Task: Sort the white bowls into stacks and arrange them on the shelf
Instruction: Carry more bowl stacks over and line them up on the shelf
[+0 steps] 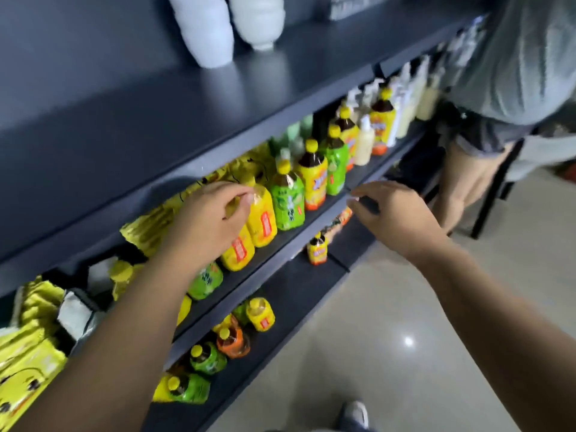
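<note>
Two tall stacks of white bowls (pixel 227 23) stand side by side on the far dark top shelf (pixel 280 85), seemingly already arranged. Both hands are empty: left hand (pixel 207 222) loosely curled, right hand (pixel 396 213) spread, near the bottles

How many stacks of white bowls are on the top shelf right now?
2: a left stack nearer the front of the top shelf, a right stack beside it. More may sit above the frame.
</note>
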`<control>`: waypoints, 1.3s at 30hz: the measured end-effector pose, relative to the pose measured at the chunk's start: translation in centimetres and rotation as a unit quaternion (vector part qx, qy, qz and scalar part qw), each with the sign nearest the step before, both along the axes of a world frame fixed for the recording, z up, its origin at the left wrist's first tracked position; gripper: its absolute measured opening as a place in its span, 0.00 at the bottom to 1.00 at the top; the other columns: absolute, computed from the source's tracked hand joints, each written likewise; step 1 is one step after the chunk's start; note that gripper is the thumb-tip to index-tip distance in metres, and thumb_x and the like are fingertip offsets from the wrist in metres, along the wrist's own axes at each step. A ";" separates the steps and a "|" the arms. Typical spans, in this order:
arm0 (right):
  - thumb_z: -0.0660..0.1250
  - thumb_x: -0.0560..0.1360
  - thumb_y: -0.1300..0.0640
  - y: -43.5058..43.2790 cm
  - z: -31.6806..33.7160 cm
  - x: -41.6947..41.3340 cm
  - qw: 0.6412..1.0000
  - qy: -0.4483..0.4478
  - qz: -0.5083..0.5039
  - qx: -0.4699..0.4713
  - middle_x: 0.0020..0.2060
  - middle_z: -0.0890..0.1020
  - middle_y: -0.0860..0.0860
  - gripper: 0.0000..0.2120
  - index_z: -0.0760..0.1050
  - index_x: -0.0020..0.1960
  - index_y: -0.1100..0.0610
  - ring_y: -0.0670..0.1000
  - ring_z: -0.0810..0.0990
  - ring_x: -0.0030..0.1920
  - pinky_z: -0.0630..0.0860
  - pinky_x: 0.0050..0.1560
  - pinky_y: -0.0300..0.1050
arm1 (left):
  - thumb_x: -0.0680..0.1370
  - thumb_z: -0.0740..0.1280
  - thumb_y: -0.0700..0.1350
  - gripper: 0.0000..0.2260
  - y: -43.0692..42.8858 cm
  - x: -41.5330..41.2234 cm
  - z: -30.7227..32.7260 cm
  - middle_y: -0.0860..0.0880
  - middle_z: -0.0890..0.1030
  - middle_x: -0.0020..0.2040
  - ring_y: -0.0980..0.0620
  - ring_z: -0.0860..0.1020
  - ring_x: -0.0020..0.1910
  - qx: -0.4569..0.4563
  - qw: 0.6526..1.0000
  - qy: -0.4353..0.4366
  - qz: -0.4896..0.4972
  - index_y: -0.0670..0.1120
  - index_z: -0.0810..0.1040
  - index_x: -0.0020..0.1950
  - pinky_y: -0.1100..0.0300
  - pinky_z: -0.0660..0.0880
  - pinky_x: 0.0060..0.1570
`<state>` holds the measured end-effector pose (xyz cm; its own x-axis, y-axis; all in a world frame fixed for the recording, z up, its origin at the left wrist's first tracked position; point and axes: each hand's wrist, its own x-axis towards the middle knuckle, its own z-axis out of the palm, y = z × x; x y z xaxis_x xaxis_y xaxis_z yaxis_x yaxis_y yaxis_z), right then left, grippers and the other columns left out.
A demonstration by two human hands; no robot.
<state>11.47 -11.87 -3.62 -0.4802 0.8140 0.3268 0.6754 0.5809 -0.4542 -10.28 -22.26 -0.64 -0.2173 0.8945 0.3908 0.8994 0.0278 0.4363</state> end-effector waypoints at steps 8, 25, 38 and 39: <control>0.61 0.74 0.51 11.9 4.1 -5.7 0.987 -0.016 0.139 0.080 0.41 0.82 0.59 0.16 0.79 0.44 0.63 0.61 0.78 0.46 0.76 0.43 0.51 | 0.74 0.58 0.48 0.17 8.4 -2.2 3.8 0.45 0.82 0.50 0.46 0.78 0.52 0.029 0.996 0.028 0.077 0.41 0.81 0.52 0.66 0.65 0.47; 0.65 0.73 0.42 31.1 7.0 -25.9 0.973 0.019 0.221 -0.058 0.59 0.77 0.53 0.26 0.71 0.63 0.58 0.52 0.74 0.59 0.70 0.56 0.43 | 0.79 0.59 0.52 0.17 22.4 -13.0 3.5 0.51 0.71 0.65 0.52 0.69 0.64 -0.178 0.969 0.073 0.153 0.48 0.71 0.66 0.59 0.66 0.63; 0.75 0.64 0.45 35.5 6.0 -34.6 0.895 0.193 0.269 -0.299 0.66 0.69 0.49 0.44 0.55 0.70 0.57 0.51 0.69 0.64 0.68 0.62 0.46 | 0.65 0.42 0.67 0.38 22.5 -13.1 2.8 0.56 0.70 0.69 0.61 0.64 0.69 -0.153 0.959 0.054 0.233 0.53 0.72 0.66 0.75 0.52 0.60; 0.75 0.63 0.45 35.7 6.0 -34.7 0.889 0.197 0.278 -0.306 0.66 0.69 0.48 0.45 0.55 0.70 0.56 0.50 0.69 0.64 0.69 0.62 0.46 | 0.65 0.43 0.67 0.38 22.4 -13.0 2.8 0.56 0.70 0.69 0.61 0.64 0.69 -0.154 0.959 0.048 0.233 0.52 0.72 0.66 0.75 0.52 0.60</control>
